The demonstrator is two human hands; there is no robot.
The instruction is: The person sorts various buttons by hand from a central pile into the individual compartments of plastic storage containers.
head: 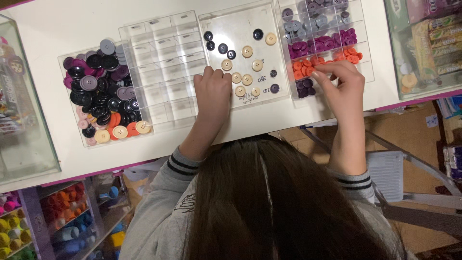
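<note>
My left hand (213, 91) rests with curled fingers on the near edge of a flat clear tray (216, 26). On that tray lie cream buttons (247, 51) and dark buttons (222, 48), spread apart. My right hand (339, 79) reaches into a clear divided box (368, 58), its thumb and fingertips pinched on an orange button (308, 71) in the orange compartment. Purple buttons (317, 43) and grey buttons (313, 19) fill the rows beyond it. What lies under my left fingers is hidden.
An open clear tray (67, 110) on the left holds a heap of mixed black, purple, pink, orange and cream buttons. An unfilled divided organiser (163, 62) sits between the trays. Glass cases stand at both table ends, shelves of coloured goods below left, a step ladder (414, 188) below right.
</note>
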